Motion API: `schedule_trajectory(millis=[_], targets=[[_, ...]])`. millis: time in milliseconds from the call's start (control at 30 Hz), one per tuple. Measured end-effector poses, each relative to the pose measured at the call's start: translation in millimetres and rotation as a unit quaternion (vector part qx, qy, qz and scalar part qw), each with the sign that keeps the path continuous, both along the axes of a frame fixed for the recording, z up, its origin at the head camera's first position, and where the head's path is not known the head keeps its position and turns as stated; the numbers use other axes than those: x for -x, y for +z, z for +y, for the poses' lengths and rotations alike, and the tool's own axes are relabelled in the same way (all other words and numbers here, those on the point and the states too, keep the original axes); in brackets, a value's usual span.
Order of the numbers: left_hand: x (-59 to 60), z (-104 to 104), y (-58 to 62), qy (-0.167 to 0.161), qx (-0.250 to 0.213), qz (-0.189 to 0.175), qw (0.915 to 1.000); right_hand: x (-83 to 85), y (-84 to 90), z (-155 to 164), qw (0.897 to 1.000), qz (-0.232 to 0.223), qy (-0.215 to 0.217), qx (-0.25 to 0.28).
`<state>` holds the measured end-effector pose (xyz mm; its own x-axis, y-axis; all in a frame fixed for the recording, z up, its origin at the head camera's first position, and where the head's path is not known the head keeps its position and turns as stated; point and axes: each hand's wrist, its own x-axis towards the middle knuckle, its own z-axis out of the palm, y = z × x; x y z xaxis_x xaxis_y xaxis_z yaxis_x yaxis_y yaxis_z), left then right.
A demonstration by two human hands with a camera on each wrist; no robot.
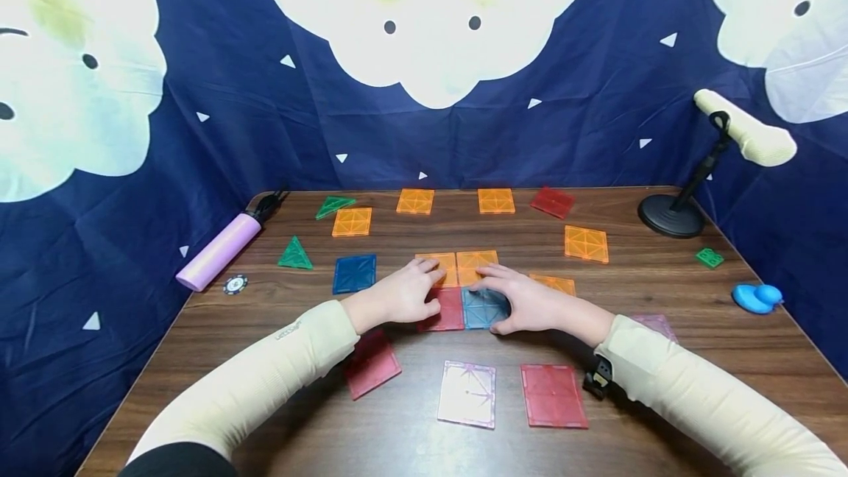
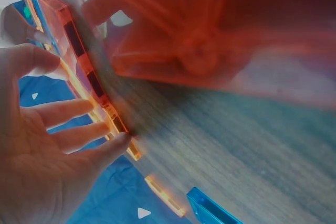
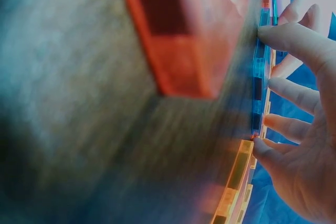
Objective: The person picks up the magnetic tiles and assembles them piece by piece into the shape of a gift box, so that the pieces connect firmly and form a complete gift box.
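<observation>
Four square tiles lie together mid-table: two orange tiles at the back, a red tile and a blue tile in front. My left hand rests flat over the left orange and red tiles, fingers straight. The left wrist view shows the left hand with fingertips against the red tile's edge. My right hand lies over the blue tile, thumb at its near edge. In the right wrist view the right hand touches the blue tile's edge with its fingertips.
Loose tiles lie around: blue, red, clear pink, red, several orange ones at the back. A purple cylinder lies left; a black stand and blue duck sit right.
</observation>
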<state>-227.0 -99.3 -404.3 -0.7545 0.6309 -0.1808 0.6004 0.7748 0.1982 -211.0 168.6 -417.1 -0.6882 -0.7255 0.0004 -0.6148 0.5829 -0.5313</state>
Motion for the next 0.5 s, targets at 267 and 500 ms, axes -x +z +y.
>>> schedule_trajectory(millis=[267,500], targets=[[-0.1,1.9,0.0,-0.006,0.0,0.002,1.0,0.5,-2.7,0.7,1.0,0.005,-0.003,-0.004],[0.3,1.6,-0.3,-0.008,0.0,0.0,1.0,1.8,-2.8,2.0,1.0,0.004,0.007,0.003]])
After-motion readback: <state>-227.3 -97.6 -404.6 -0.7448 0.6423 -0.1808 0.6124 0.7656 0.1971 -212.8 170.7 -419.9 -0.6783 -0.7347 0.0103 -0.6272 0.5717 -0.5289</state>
